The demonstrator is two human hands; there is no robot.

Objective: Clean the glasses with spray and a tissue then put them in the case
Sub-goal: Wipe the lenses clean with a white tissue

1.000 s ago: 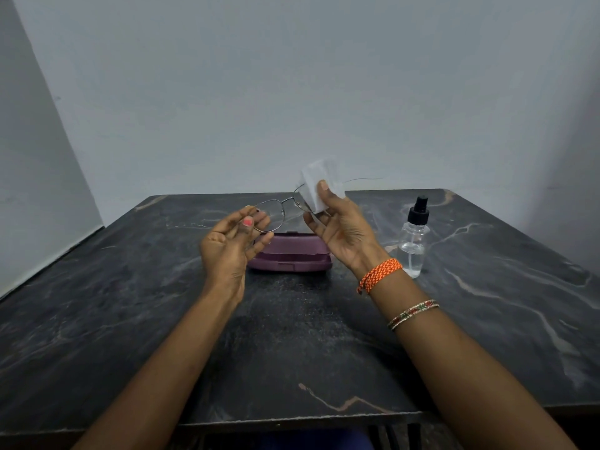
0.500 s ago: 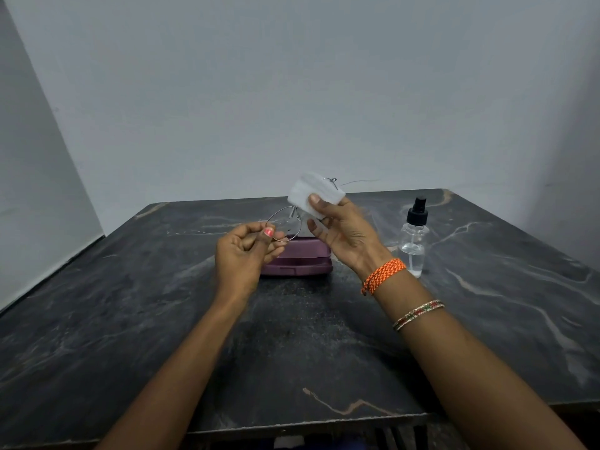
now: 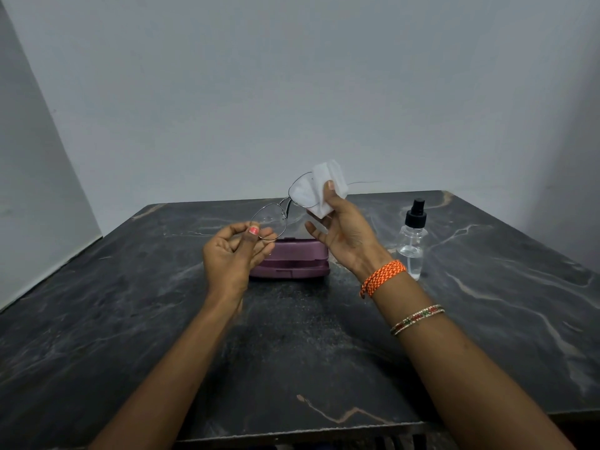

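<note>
The glasses (image 3: 285,207) are being held in the air above the counter (image 3: 130,319), tilted, between the two hands. The left hand (image 3: 232,254) is pinching the lower rim of one lens, with the fingers (image 3: 251,233) closed together on the thin wire. The right hand (image 3: 344,232) is pressing a folded tissue (image 3: 324,191) on the other lens, the higher one, and its thumb and fingers are clamped on the tissue with the lens between.

In my judgement the wiping step is going on now. The spray bottle (image 3: 412,241) is standing upright on the counter, to the right of the hands and apart from them, so the spraying is probably finished. What is left is to finish the lenses, to fold the arms, to open the case (image 3: 292,263) and to lay the glasses inside. The case is lying closed on the counter, just behind the hands.

The frame is a very thin dark metal wire with rounded lenses; one thin arm is sticking out to the right, past the tissue. The tissue is white, soft and a little crumpled. The case is a purple hard shell with rounded corners. The bottle is clear plastic with a black pump cap, and some clear liquid is showing inside. The counter is dark stone with pale veins.
</note>
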